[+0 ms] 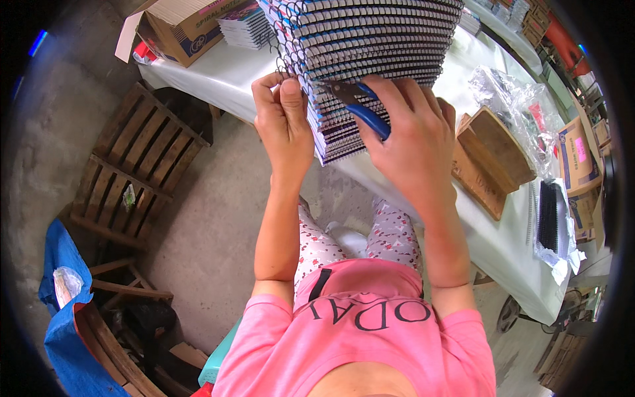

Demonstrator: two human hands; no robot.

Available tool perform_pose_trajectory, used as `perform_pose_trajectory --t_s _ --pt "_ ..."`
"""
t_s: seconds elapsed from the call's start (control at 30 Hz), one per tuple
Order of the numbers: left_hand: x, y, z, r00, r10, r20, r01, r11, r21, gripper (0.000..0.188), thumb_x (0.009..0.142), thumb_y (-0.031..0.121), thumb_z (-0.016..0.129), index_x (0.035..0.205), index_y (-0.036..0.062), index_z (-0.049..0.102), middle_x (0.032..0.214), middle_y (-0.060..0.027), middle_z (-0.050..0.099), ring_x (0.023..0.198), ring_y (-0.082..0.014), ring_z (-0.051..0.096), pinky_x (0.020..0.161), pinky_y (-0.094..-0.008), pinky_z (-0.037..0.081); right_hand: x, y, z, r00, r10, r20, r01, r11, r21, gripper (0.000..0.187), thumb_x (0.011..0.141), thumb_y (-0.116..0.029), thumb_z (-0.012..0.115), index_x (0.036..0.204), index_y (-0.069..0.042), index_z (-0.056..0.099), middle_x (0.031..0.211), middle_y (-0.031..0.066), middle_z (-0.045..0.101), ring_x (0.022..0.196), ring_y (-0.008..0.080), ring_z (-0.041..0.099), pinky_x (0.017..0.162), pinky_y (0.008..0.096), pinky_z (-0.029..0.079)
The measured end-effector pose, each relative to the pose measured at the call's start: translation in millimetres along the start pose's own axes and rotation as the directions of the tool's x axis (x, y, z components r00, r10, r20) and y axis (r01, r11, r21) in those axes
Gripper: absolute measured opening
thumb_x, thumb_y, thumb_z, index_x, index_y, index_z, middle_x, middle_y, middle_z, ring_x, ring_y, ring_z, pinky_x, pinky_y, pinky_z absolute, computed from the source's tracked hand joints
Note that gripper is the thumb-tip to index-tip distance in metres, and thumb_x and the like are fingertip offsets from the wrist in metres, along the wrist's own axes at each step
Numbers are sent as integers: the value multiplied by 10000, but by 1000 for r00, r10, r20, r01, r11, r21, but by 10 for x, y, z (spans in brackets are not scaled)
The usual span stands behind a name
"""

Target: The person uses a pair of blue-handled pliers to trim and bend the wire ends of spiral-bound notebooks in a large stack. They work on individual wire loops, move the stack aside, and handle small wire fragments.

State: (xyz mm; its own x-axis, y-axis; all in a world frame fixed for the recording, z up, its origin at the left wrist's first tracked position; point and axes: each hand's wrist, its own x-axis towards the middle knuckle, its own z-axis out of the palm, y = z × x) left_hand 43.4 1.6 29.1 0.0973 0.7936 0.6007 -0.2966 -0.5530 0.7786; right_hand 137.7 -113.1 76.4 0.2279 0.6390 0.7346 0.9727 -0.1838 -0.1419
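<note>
A tall stack of spiral notebooks [370, 46] stands on the table in front of me, rows of black wire coils facing me. My right hand [417, 129] is closed around blue-handled cutting pliers [372, 121]. The pliers' metal jaws point left and lie against the coils near the stack's left edge. At that same edge, my left hand [283, 122] has its thumb and forefinger pinched at the loose end of a black coil [279, 65]. The fingertips hide part of the coil. Both forearms reach up from below.
On the white-covered table [231, 76] are an open cardboard box [192, 33], a smaller notebook pile [245, 30], a wooden stand [493, 159], clear plastic wrap [512, 99] and a pack of black coils [549, 215]. A slatted wooden chair [135, 165] stands left on the concrete floor.
</note>
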Motion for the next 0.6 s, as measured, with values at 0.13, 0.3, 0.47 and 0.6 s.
perform_pose_trajectory --t_s 0.13,0.3,0.47,0.6 --pt "12 -45 -19 997 75 -8 -74 995 59 241 974 268 456 956 28 458 678 35 429 575 -19 352 494 -167 282 32 -80 49 999 -25 -42 21 996 -85 394 652 -237 725 1012 -161 582 895 46 544 865 243 552 722 437 411" --pt "-10 -36 0 993 115 -10 -113 986 120 237 971 255 463 995 19 463 669 19 457 580 -32 387 516 -169 326 51 -138 86 1000 12 13 -11 997 -77 376 672 -267 717 995 -142 573 884 47 548 857 245 553 722 446 406" --pt "-16 -63 -24 964 265 -8 -251 919 304 239 971 246 458 992 9 477 651 -9 506 571 -41 424 521 -179 358 64 -113 134 1000 2 9 -3 997 82 345 688 -256 702 972 -113 570 861 70 584 813 269 586 669 440 441" --pt "-45 -117 -12 941 337 -26 -309 888 340 237 973 244 451 985 9 481 650 -23 526 563 -40 438 510 -180 354 77 -71 175 998 17 62 -27 986 166 304 710 -219 683 971 -107 573 791 91 597 729 302 617 629 418 482"
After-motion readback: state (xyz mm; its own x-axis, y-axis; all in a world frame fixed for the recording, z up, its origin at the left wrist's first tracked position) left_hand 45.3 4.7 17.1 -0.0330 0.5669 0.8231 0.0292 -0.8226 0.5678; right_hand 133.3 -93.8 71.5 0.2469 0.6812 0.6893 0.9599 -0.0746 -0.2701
